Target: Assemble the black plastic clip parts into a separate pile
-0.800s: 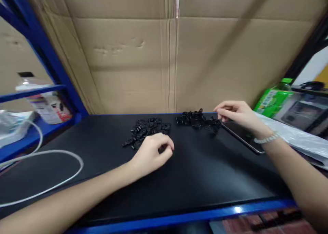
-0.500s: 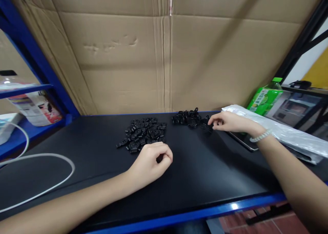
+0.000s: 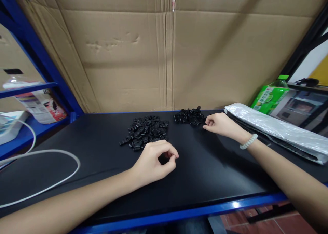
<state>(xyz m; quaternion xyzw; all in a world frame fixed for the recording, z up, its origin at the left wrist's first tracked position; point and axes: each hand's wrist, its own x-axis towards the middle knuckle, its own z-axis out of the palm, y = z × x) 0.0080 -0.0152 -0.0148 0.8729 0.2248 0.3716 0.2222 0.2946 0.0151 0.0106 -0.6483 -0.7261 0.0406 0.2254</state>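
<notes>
My left hand (image 3: pixel 156 160) is curled above the black tabletop (image 3: pixel 194 172), thumb tip close to the fingertips. Whatever it may hold is too hidden to make out. Just behind it lies a pile of small black plastic parts (image 3: pixel 145 129), each with a rounded, holed end. My right hand (image 3: pixel 217 123), with a pale beaded bracelet (image 3: pixel 249 141) on the wrist, has its fingers pinched together at the right edge of a second, smaller heap of black parts (image 3: pixel 188 117). Its fingertips hide anything small between them.
Cardboard (image 3: pixel 123 63) walls off the back. To the right lie a silvery plastic package (image 3: pixel 271 128) and a green pack with a bottle (image 3: pixel 269 97). A white cable (image 3: pixel 74 157) loops over the left side, near a blue shelf (image 3: pixel 46 124). A blue edge (image 3: pixel 179 211) runs along the front.
My right hand has drawn back a little from the parts at the right heap, toward me. The left hand's thumb and fingers have shifted slightly right. The view has tilted a little.
</notes>
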